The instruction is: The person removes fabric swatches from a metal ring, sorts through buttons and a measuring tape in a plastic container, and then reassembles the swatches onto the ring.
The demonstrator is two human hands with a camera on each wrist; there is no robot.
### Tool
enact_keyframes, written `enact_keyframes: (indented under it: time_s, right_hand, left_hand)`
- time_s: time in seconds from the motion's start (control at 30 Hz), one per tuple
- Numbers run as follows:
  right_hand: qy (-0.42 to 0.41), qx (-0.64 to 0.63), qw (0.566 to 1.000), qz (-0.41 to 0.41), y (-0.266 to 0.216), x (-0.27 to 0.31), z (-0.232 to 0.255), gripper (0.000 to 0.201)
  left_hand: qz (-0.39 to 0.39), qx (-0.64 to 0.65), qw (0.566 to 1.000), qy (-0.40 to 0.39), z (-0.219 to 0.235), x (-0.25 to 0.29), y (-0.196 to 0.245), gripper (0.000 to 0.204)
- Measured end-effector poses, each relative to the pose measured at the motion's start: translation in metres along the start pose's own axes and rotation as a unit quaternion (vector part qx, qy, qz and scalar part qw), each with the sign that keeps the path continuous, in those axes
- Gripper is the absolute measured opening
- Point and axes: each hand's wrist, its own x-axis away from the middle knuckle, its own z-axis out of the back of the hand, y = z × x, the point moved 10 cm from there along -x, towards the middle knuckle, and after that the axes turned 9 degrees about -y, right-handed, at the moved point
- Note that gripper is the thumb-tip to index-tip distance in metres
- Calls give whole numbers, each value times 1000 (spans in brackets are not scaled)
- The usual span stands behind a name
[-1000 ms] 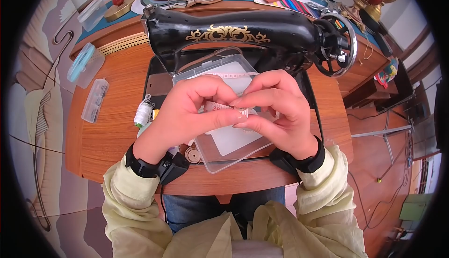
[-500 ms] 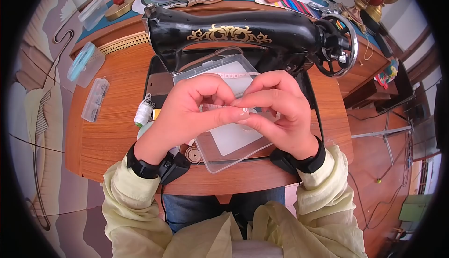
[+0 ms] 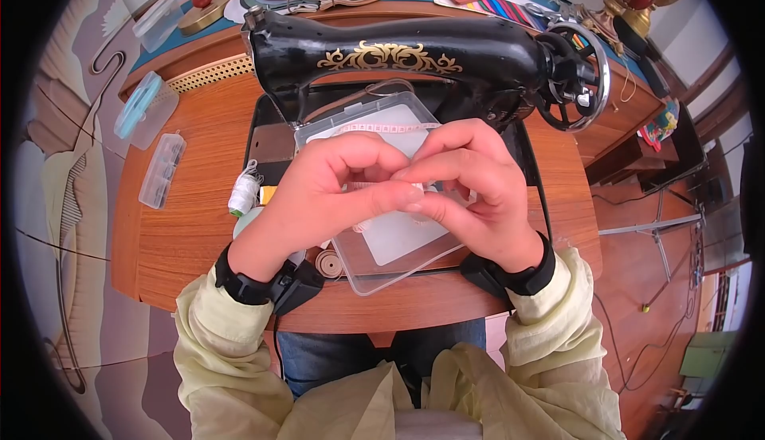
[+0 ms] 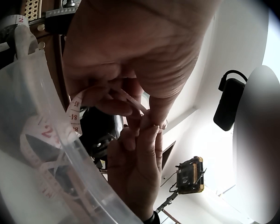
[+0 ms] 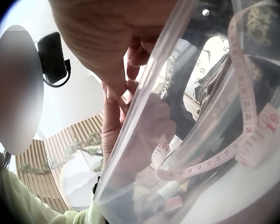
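Tape measure (image 3: 374, 187) is pinched between the curled fingers of left hand (image 3: 319, 193) and right hand (image 3: 470, 189), just above the clear plastic box (image 3: 382, 269) before the sewing machine (image 3: 398, 57). Winding seems in progress; next, the loose tape in the box should be gathered.

The person wears a loose, pale yellow-green shirt with long sleeves (image 3: 550, 320) that bunch in soft folds at the cuffs. Blue jeans (image 3: 319, 360) show beneath the shirt's hem. Each wrist carries a black strap: the one behind the left hand (image 3: 319, 193) bears a boxy black camera unit (image 3: 291, 284) on its inner side, and the one behind the right hand (image 3: 470, 189) is a broad black band (image 3: 518, 276) of like make.
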Motion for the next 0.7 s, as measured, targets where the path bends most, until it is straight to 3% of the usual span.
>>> enact_keyframes:
  time_s: [0.13,0.33,0.53,0.7]
  right_hand:
    - [12,-20,1000,-10,3,1,2,28]
    - [-13,-28,1000,2,1,-1,-4,28]
    - [11,-18,1000,-4,2,0,3,28]
    - [0,-22,1000,5,1,-1,-2,27]
  left_hand:
    - [-16,2,1000,15,0,-1,3,13]
    - [12,-16,999,-29,1,1,-2,13]
    - [-13,7,1000,15,1,-1,3,12]
    - [-5,-16,1000,-18,1,0,4,15]
